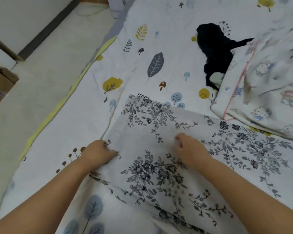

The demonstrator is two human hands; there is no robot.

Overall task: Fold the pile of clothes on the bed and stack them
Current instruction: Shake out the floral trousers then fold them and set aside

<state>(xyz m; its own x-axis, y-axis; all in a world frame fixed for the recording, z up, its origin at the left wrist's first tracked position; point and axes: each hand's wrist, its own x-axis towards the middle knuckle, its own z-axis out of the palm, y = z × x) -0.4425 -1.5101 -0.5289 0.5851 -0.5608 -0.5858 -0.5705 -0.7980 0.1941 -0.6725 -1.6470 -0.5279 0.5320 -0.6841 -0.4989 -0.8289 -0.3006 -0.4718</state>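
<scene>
Three garments are laid out on the bed sheet (142, 68), which is white and printed with leaves, trees and mushrooms. Nearest is a white garment with a grey floral print (159, 141), spread flat across the lower middle of the bed and reaching to the right edge of the view. Its left edge is gripped by the left hand (98, 153), fingers curled into the cloth. On its middle the right hand (190, 149) is set, fingers bent downward; whether cloth is pinched there or only pressed cannot be told. Beside it, at the right, a white piece with cartoon figures and pink trim (264, 92) is seen, blurred, partly lying over the floral garment's far edge. Beyond, a crumpled black garment (213, 51) is found, partly tucked under the cartoon piece. At the left, pale floor (41, 81) and a brown cardboard box (0, 83) are recorded.
</scene>
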